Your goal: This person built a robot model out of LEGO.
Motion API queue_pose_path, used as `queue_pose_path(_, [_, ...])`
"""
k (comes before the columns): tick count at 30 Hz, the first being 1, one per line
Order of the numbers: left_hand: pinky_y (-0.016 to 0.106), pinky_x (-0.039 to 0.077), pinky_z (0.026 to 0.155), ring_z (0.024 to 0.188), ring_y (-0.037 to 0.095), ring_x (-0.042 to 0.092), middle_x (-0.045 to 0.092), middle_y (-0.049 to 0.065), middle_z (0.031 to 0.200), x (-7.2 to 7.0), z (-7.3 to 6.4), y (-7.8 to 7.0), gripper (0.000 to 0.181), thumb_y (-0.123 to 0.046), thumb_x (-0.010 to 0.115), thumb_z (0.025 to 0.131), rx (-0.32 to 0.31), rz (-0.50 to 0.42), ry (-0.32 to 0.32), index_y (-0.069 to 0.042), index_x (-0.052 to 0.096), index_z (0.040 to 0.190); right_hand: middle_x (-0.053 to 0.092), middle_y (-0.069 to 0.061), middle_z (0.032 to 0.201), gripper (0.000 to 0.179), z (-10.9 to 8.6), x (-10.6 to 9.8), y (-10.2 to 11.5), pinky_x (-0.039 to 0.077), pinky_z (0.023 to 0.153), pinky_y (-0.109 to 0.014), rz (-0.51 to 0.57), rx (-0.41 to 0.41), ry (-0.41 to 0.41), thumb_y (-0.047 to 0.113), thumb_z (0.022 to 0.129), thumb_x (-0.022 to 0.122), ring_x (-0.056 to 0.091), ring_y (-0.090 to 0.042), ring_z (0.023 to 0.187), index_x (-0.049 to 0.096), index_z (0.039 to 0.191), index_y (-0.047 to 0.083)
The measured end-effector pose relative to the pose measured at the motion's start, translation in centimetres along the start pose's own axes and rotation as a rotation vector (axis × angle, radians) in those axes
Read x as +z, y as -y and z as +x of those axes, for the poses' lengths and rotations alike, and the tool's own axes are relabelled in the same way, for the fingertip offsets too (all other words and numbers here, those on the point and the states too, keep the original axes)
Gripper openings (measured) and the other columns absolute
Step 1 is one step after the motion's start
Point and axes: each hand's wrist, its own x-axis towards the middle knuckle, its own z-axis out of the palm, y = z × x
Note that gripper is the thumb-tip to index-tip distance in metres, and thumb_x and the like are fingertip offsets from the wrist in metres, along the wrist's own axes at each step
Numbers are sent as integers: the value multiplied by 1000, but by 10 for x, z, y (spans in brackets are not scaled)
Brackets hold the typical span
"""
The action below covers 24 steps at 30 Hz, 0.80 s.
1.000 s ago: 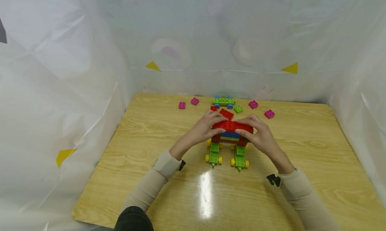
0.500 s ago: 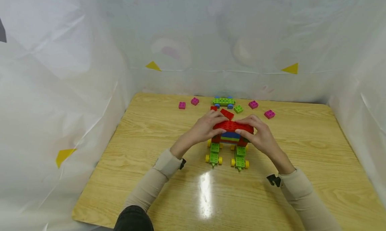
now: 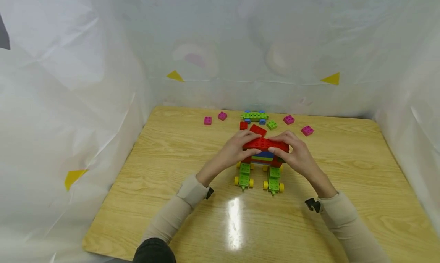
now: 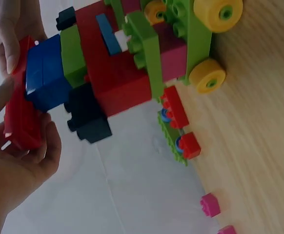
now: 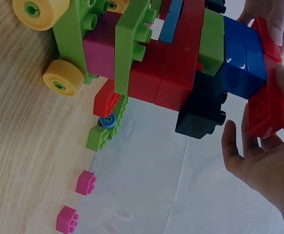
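Red top piece (image 3: 264, 143): It sat between a person's two hands, atop a toy-brick model (image 3: 264, 155) and touching its blue bricks (image 5: 242, 56).
Left hand (image 3: 238, 146): It grasped the piece's left end, thumb at the near side and fingers reaching over the top.
Right hand (image 3: 295, 151): It pinched the right end, thumb likewise at the near side, fingers over the top.
Toy-brick model: One stood upright on the wood-grained tabletop (image 3: 137, 202), below both hands.
Green bases (image 3: 244, 177): Two supported the model side by side, each on four yellow wheels (image 3: 251, 183), eight in all.
Dark bricks (image 4: 87, 114): Two jutted from opposite sides of the model in the left wrist view.
Pink bricks (image 3: 222, 116): Four lay loose toward the far edge, two at left and two at right.
Loose red bricks (image 3: 258, 130): Two rested just behind the model.
Loose green brick (image 3: 272, 125): One lay near the blue-wheeled base (image 3: 254, 116), itself the only one of its kind.
Yellow triangles (image 3: 331, 78): Three marked the pale sheeting (image 3: 220, 34) around the tabletop.
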Motion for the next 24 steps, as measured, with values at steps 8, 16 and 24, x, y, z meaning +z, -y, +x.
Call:
queue_pose_path(8, [32, 45, 89, 110, 20, 49, 57, 7, 119, 7, -2, 0, 41, -21, 66, 92, -10, -25, -78, -7, 59, 130, 61, -8, 104, 35, 2, 1, 8, 42, 81, -23, -14, 11, -17, -2, 81, 74, 53, -20, 94, 69, 114, 5])
queue_pose_path(16, [30, 46, 89, 109, 20, 50, 59, 7, 121, 10, -1, 4, 38, -18, 66, 92, 43, -34, -75, -8, 60, 128, 61, -8, 102, 34, 0, 2, 9, 41, 80, -22, -9, 12, -19, -3, 80, 74, 53, -20, 92, 69, 113, 5])
queue_pose_path(24, [27, 45, 87, 107, 18, 51, 59, 6, 119, 10, 0, 6, 36, -18, 66, 92, 88, -14, -79, -8, 60, 127, 60, 0, 104, 32, -1, 1, 0, 43, 82, -21, -2, -15, -13, 7, 84, 74, 52, -12, 95, 69, 115, 11])
